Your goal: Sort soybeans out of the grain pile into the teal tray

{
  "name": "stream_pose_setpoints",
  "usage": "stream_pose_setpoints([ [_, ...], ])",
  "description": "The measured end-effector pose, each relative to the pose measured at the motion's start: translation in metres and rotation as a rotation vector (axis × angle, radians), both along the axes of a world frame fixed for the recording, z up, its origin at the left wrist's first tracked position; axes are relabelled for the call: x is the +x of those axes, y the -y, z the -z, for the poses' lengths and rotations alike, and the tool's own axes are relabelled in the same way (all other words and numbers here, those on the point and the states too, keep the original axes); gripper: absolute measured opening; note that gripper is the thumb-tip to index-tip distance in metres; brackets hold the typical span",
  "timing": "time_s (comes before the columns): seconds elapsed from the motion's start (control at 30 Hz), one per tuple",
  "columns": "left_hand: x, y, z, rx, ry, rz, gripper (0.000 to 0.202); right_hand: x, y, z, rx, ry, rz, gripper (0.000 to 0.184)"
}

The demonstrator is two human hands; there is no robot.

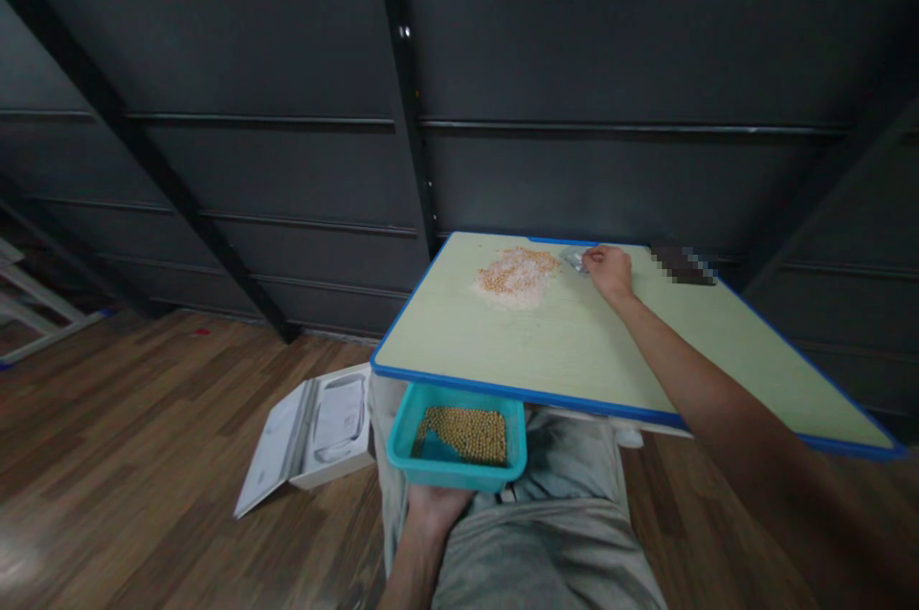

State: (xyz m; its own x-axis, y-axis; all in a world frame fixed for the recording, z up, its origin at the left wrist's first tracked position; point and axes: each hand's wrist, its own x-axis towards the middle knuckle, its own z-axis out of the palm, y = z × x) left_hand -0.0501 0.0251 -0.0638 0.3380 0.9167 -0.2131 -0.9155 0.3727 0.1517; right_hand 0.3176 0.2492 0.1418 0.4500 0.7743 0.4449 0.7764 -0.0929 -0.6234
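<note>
A dark panelled wall rises behind everything, with a wood-patterned floor below. In front of it is a pale counter, blue along its edges, its far edge close to the wall. The person's right forearm crosses the counter's right half, covering part of the near edge. An open white box lies on the floor off the near left corner; any marks on its lid are too small to read. Below the near edge, toward the left, the left hand holds a turquoise basket from underneath, this grip partly hidden by it; round beans cover much of the basket's bottom. A heap of white grains and yellowish beans lies toward the far left corner. By the far right corner lies a dark block, blurred into squares, so its lettering cannot be told. Between heap and block, near the far edge, the right hand has its grip pinched on a small shiny thing.
</note>
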Motion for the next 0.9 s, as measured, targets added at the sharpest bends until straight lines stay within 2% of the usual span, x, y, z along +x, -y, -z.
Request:
stream_pose_setpoints([
  [0.13,-0.001,0.001,0.000,0.049,0.014,0.007,0.046,0.000,0.001,0.000,-0.006,0.007,0.001,0.029],
  [0.33,-0.001,0.002,-0.006,0.015,-0.013,0.056,0.041,0.003,-0.001,0.001,-0.032,0.023,-0.004,0.029],
  [0.53,0.000,0.006,-0.011,0.119,0.041,0.090,0.043,0.003,-0.002,-0.003,-0.066,0.069,0.013,0.028],
  [0.67,-0.021,0.014,-0.011,-0.016,-0.043,0.146,0.050,0.001,-0.006,-0.006,-0.095,0.117,0.011,0.023],
  [0.73,-0.035,0.017,-0.005,0.015,-0.008,0.090,0.045,0.002,-0.009,-0.008,-0.103,0.142,0.007,0.022],
  [0.8,-0.046,0.019,0.000,0.068,0.054,0.108,0.042,0.004,-0.015,-0.009,-0.099,0.169,-0.007,0.021],
  [0.9,-0.055,0.021,0.003,0.058,0.121,0.097,0.042,0.007,-0.029,-0.012,-0.071,0.207,-0.073,0.022],
])
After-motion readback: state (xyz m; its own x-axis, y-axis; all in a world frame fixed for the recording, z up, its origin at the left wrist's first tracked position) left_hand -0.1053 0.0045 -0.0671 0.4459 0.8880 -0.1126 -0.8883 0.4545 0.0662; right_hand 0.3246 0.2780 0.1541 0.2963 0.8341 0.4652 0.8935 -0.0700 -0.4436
